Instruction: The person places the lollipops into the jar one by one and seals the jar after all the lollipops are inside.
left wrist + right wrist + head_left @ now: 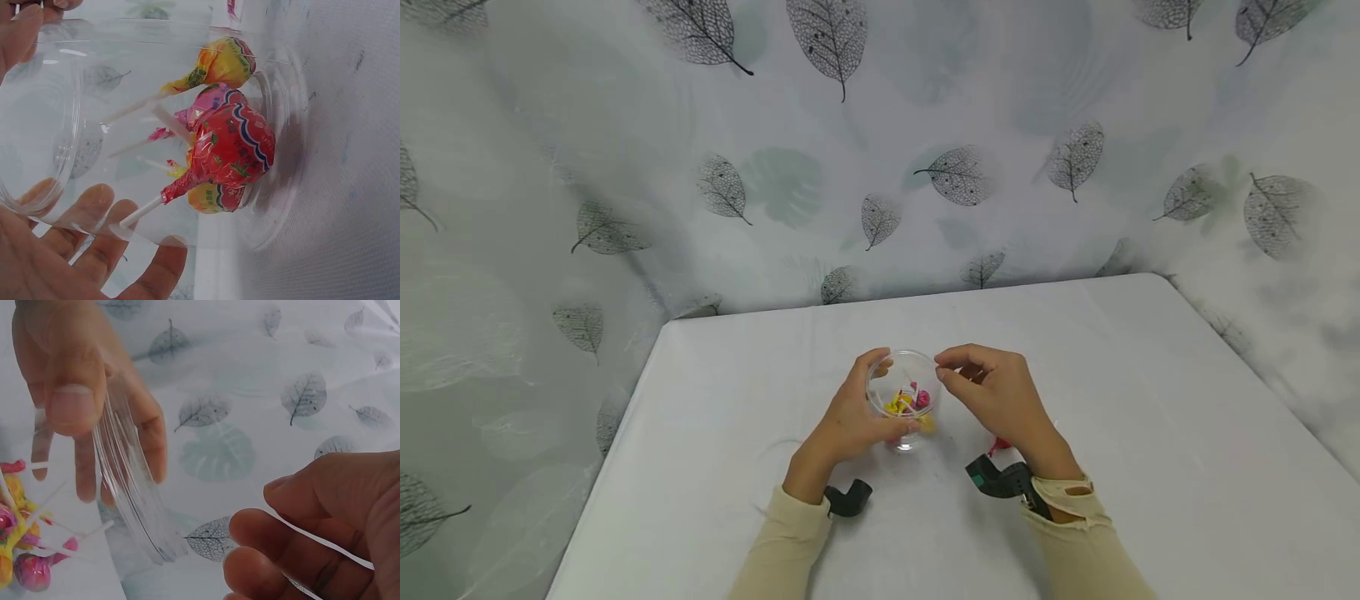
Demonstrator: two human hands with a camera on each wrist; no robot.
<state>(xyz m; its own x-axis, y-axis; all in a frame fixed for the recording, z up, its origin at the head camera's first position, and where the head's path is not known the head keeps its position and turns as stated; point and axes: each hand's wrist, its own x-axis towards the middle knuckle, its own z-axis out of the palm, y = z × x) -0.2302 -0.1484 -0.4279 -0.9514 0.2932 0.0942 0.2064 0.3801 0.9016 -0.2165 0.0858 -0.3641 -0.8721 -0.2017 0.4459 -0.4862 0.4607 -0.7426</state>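
Note:
My left hand (850, 417) grips a clear plastic jar (144, 37), its thumb on the near side and fingers around the far side. The jar tilts with its mouth toward me. Inside lie several wrapped lollipops: a red one (234, 150), a yellow one (226, 62) and a pink one (32, 572) among them. Just right of the rim (134, 487) hovers my right hand (1000, 392), fingers loosely bent. In the right wrist view its thumb and index tips are apart, and no object shows between them.
A red-wrapped lollipop (1000, 444) lies on the white table (1150, 433) below my right wrist, partly hidden by it. Leaf-print curtains (880, 150) stand behind the table and at both sides. Black cameras (850, 498) are strapped to both wrists.

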